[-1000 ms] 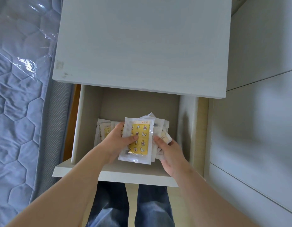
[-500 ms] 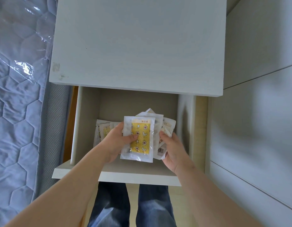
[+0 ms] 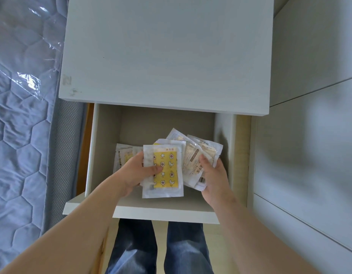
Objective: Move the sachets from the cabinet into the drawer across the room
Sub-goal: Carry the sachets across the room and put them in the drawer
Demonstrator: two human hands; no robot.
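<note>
The open white drawer [image 3: 104, 147] of a bedside cabinet lies below me. My left hand [image 3: 135, 173] grips a stack of sachets, topped by a white one with a yellow patterned panel [image 3: 165, 171], thumb across its front. My right hand [image 3: 214, 178] holds a fan of beige-printed sachets [image 3: 195, 155] just to the right, overlapping the yellow one's edge. Both bundles hover inside the drawer. More sachets [image 3: 122, 157] lie on the drawer floor at the left, partly hidden behind my left hand.
The cabinet's white top [image 3: 167, 54] overhangs the drawer's back half. A plastic-wrapped quilted mattress [image 3: 23, 115] runs along the left. White wardrobe panels [image 3: 309, 135] stand to the right. My legs in jeans [image 3: 159, 248] are under the drawer front.
My right hand has lifted its sachets up and spread them apart from the stack in my left hand. The left hand has stayed about where it was.
</note>
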